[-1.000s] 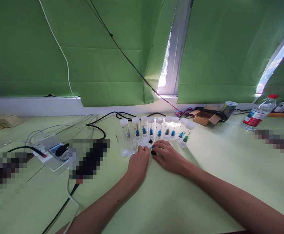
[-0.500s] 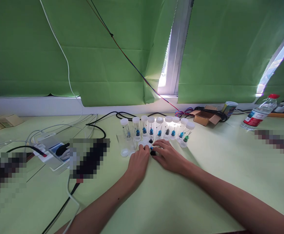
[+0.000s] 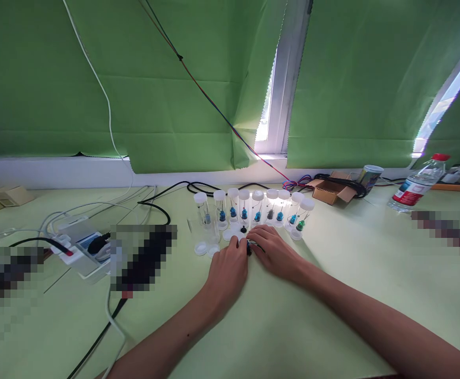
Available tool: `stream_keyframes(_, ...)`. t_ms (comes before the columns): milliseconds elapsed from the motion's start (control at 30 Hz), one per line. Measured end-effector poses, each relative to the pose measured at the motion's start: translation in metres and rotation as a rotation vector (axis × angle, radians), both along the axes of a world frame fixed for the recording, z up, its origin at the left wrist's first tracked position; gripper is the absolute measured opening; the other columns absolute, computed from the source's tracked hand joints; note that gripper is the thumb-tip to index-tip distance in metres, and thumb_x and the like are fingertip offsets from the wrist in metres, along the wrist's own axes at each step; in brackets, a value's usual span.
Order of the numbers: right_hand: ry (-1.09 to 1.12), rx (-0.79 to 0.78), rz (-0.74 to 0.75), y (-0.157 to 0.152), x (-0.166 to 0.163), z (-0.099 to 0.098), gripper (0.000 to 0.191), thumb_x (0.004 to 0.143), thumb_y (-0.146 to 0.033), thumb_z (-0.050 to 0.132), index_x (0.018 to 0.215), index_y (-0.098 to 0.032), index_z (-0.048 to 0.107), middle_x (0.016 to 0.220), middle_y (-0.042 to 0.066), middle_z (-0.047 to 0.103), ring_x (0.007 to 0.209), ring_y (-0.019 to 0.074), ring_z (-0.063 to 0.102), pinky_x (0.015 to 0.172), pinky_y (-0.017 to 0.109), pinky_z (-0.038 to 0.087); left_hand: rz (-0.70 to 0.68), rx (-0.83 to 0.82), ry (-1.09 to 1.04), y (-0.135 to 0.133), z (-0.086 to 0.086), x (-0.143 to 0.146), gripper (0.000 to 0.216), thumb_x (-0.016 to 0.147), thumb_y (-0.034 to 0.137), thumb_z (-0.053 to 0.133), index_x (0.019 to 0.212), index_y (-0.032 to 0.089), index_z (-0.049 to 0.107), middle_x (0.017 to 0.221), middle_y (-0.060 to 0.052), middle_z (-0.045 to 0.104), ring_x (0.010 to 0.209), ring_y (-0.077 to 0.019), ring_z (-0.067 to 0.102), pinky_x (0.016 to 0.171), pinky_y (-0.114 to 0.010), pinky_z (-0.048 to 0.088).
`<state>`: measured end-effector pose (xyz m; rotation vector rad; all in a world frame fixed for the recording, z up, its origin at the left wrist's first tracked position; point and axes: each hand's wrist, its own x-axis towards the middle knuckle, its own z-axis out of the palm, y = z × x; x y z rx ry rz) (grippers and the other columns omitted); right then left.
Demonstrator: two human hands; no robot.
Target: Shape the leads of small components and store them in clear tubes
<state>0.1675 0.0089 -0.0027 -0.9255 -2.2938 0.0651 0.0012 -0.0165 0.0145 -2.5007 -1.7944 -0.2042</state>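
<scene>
My left hand (image 3: 228, 266) and my right hand (image 3: 274, 251) meet on the pale green table (image 3: 277, 326), fingertips pressed together around a small black part (image 3: 249, 246). Both hands are closed in a pinch. Just behind them stands a row of several clear vials (image 3: 253, 209) with white caps, each holding a small blue, dark or green piece. A few loose white caps (image 3: 200, 248) lie to the left of my left hand, beside an uncapped clear vial (image 3: 211, 227).
A white power strip (image 3: 83, 250) with plugs and black and white cables lies at the left. At the back right are a small cardboard box (image 3: 330, 190), a tin can (image 3: 370, 177) and a water bottle (image 3: 416, 185). Green blinds hang behind.
My left hand has slid a little right, closing the gap to my right hand, so the small black part is now mostly covered by the fingertips.
</scene>
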Motion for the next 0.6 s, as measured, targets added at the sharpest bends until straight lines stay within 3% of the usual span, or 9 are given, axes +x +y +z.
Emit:
stream_keyframes(233, -0.006, 0.044, 0.022, 0.008, 0.002, -0.009, 0.021, 0.095, -0.013, 0.046, 0.105, -0.019, 0.063, 0.111, 0.010, 0.064, 0.110, 0.0249, 0.054, 0.094, 0.045, 0.047, -0.025, -0.024, 0.028, -0.005, -0.003, 0.005, 0.026, 0.094, 0.015, 0.035, 0.112, 0.018, 0.054, 0.101, -0.007, 0.059, 0.076, -0.0204, 0.065, 0.055, -0.029, 0.037)
stream_keyframes(600, 0.006, 0.025, 0.029, 0.014, 0.003, -0.016, 0.021, 0.094, -0.010, 0.047, 0.103, -0.020, 0.063, 0.110, 0.009, 0.065, 0.110, 0.0243, 0.055, 0.093, 0.045, 0.048, -0.047, -0.050, 0.055, -0.006, -0.003, 0.006, 0.028, 0.098, 0.017, 0.029, 0.109, 0.017, 0.055, 0.104, -0.009, 0.059, 0.073, -0.0201, 0.064, 0.054, -0.031, 0.036)
